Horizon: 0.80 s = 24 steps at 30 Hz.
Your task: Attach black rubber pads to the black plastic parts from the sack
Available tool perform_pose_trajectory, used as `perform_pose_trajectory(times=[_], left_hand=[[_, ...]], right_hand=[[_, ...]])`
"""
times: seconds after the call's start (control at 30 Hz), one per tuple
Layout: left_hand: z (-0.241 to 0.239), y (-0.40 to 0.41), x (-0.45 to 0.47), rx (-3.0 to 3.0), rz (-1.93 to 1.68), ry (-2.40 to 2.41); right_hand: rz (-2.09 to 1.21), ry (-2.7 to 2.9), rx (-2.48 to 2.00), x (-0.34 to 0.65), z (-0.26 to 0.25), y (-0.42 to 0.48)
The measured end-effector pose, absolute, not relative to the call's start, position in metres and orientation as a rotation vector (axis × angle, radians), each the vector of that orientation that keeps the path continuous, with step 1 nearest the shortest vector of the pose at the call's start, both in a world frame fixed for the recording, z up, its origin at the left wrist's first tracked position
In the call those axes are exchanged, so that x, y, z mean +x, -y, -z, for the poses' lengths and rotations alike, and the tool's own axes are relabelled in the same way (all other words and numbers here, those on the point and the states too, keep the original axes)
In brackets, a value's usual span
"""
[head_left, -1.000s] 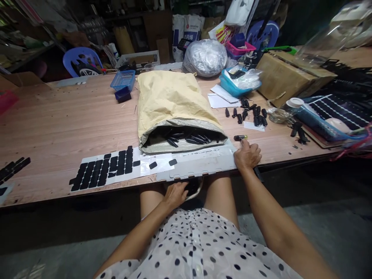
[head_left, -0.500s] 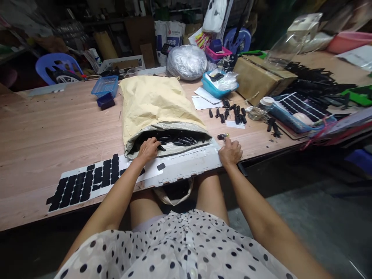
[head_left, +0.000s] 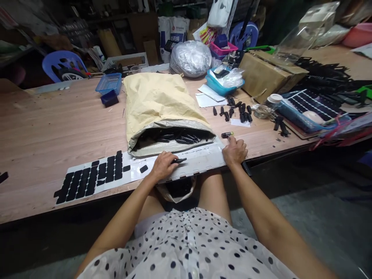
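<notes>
Pinching one slim black piece in left hand, near centre; gripping one hammer in right hand, right of centre, with handle partly hidden. Cannot count overlapping parts inside one sack, upper centre.

The left hand partly hides a black piece. Shadow obscures the depths of the sack. The right edge crops a basin.
</notes>
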State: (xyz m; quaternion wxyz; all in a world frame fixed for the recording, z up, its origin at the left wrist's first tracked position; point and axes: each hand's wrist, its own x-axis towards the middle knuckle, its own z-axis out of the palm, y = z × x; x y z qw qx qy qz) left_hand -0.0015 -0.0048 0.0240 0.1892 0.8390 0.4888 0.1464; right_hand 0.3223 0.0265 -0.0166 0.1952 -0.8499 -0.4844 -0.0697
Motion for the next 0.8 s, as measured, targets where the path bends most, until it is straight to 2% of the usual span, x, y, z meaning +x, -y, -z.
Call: perform_pose_trajectory(times=[0.27,0.5,0.67,0.8], left_hand=[[0.000,0.011,0.005,2.169,-0.618,-1.466],[0.000,0.009,0.009,2.040,-0.621,-1.522],[-0.004,0.011,0.014,1.975,-0.638,-1.514],[-0.003,0.011,0.013,1.950,-0.674,-1.500]], right_hand=[[0.167,1.321,-2.345,0.325,0.016,-0.025],[0.007,1.269,-2.291,0.334,0.006,-0.024],[-0.080,1.314,-1.900,0.309,-0.005,0.005],[-0.396,1.541,-1.549,0.254,-0.011,0.042]])
